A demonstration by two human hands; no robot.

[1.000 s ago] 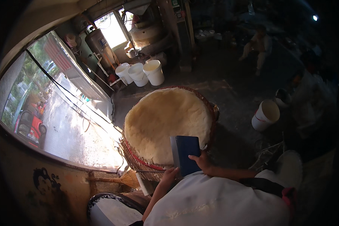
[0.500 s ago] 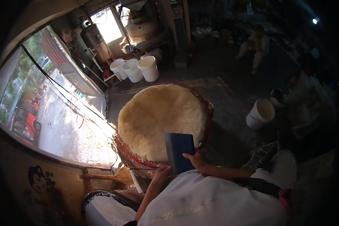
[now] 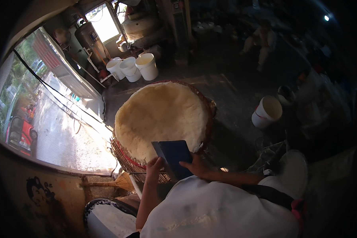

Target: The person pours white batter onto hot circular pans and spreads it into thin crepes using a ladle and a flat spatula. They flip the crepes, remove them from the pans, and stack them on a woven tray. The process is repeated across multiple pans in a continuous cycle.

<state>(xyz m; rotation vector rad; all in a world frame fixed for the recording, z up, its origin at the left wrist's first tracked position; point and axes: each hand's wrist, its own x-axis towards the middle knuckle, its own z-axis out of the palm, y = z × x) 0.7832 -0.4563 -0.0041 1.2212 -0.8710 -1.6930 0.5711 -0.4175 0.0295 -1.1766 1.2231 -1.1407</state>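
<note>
A wide woven basket point(image 3: 125, 158) stands in front of me, filled to the rim with a pale cream, dough-like mass point(image 3: 162, 117). Over its near edge I hold a flat dark blue rectangular board point(image 3: 174, 156). My right hand point(image 3: 198, 167) grips the board's lower right side. My left hand point(image 3: 154, 166) holds its lower left edge, fingers up against the basket rim. Both forearms come up from my white top at the bottom of the view.
Three white buckets point(image 3: 131, 68) stand beyond the basket beside a metal tank point(image 3: 92, 39). Another white bucket point(image 3: 267, 112) sits on the dark floor at right. A person point(image 3: 261, 39) sits far back. A broom point(image 3: 107, 182) lies lower left, a white round lid point(image 3: 293, 170) lower right.
My left hand has risen to the blue board's lower left edge. The board, my hands and the basket have all slid left in the picture as my head turned.
</note>
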